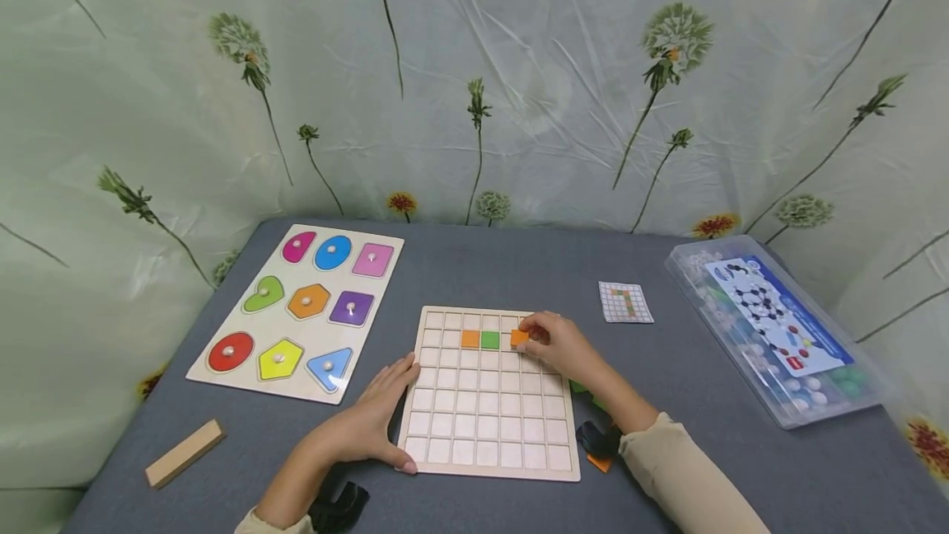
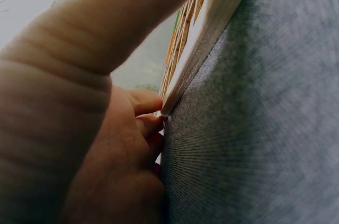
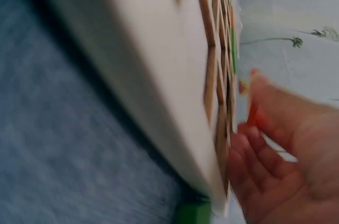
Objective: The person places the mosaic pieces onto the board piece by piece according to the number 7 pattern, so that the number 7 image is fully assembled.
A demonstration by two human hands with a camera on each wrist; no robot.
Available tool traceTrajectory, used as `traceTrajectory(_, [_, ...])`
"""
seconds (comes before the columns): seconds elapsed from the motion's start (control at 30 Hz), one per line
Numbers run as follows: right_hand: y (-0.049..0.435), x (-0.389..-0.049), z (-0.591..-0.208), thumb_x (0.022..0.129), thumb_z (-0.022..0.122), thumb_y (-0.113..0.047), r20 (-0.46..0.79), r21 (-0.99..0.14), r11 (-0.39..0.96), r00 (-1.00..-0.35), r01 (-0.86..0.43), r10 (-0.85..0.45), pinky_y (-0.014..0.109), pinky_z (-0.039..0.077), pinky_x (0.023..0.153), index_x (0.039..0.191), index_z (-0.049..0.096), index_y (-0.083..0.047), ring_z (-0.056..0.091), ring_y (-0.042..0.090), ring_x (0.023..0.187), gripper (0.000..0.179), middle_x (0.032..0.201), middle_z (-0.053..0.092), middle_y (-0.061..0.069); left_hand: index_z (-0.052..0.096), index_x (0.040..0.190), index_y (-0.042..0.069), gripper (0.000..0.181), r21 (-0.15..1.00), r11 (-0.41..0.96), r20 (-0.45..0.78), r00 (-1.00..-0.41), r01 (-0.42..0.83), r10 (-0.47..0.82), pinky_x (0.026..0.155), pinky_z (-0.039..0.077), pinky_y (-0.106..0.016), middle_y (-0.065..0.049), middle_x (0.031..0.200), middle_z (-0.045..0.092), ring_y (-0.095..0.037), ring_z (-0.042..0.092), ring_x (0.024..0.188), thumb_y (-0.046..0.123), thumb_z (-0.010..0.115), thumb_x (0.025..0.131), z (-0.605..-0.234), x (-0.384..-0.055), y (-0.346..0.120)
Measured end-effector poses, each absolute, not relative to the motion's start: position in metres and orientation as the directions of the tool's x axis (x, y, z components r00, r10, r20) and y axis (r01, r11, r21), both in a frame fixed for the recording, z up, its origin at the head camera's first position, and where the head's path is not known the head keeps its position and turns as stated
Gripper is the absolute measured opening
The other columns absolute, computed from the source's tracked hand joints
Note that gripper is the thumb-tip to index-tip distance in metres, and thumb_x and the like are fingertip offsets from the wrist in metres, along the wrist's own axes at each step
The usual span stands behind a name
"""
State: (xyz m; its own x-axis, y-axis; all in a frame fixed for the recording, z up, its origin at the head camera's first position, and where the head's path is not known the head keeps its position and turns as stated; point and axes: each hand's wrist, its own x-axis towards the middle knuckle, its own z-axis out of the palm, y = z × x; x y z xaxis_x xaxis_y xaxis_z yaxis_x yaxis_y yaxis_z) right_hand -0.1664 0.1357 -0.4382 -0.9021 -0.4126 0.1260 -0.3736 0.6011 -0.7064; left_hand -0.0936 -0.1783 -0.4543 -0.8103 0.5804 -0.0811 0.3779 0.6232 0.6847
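A square wooden grid board (image 1: 487, 425) lies on the table, with an orange tile (image 1: 470, 339) and a green tile (image 1: 490, 340) side by side near its far edge. My right hand (image 1: 559, 344) pinches another orange tile (image 1: 520, 338) between thumb and fingers over the same row; the right wrist view shows this tile (image 3: 252, 113) tilted on edge above the grid. Along the board's left side my left hand (image 1: 366, 419) rests with fingers extended, its thumb at the near left corner. In the left wrist view, its fingertips touch the board's edge (image 2: 204, 44).
A knobbed shape puzzle (image 1: 296, 336) lies at the left, with a wooden block (image 1: 185, 453) nearer. On the right are a small pattern card (image 1: 626, 302) and a clear plastic case (image 1: 778, 328). Green pieces (image 1: 577, 386) and an orange piece (image 1: 600, 463) lie partly hidden by my right forearm.
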Motion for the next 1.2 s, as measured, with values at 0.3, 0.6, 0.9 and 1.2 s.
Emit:
traceTrajectory(0.3, [0.130,-0.172,-0.449,0.079,0.069,-0.021,0.148,-0.682,0.599,-0.880,-0.421,-0.451,0.028,0.042,0.066,0.098,0.064,-0.011,0.046,0.012,0.075,0.022,0.085,0.052,-0.002,0.020,0.141,0.001,0.127,0.686,0.630,-0.091,-0.815,0.366,0.573,0.106,0.002,-0.041,-0.013,0.148,0.008,-0.026,0.003,0.134,0.056,0.081,0.045,-0.454,-0.092,-0.179])
traceTrajectory(0.6, [0.130,-0.170,-0.444,0.079,0.069,-0.018,0.117,-0.686,0.591,-0.866,-0.425,-0.486,0.028,0.041,0.064,0.109,0.064,-0.010,0.043,0.013,0.074,0.031,0.087,0.051,-0.001,0.020,0.141,0.001,0.126,0.688,0.624,-0.088,-0.810,0.371,0.580,0.106,0.003,-0.044,-0.013,0.148,0.008,-0.026,0.004,0.134,0.057,0.080,0.045,-0.455,-0.093,-0.179])
traceTrajectory(0.9, [0.148,-0.158,-0.417,0.081,0.067,-0.017,0.103,-0.755,0.560,-0.904,-0.342,-0.414,0.037,0.045,0.079,0.121,0.056,-0.007,0.052,0.023,0.095,0.043,0.106,0.056,0.010,0.019,0.142,0.002,0.127,0.685,0.621,-0.084,-0.805,0.381,0.587,0.106,0.003,-0.045,-0.013,0.148,0.007,-0.026,0.003,0.134,0.059,0.079,0.046,-0.457,-0.094,-0.178])
traceTrajectory(1.2, [0.188,-0.127,-0.421,0.076,0.070,-0.023,0.046,-0.712,0.639,-0.927,-0.292,-0.373,0.044,0.043,0.085,0.121,0.055,-0.008,0.052,0.028,0.103,0.050,0.115,0.054,0.007,0.018,0.142,0.003,0.127,0.686,0.627,-0.098,-0.807,0.369,0.582,0.106,0.003,-0.046,-0.012,0.149,0.006,-0.026,0.002,0.134,0.059,0.079,0.046,-0.457,-0.094,-0.178])
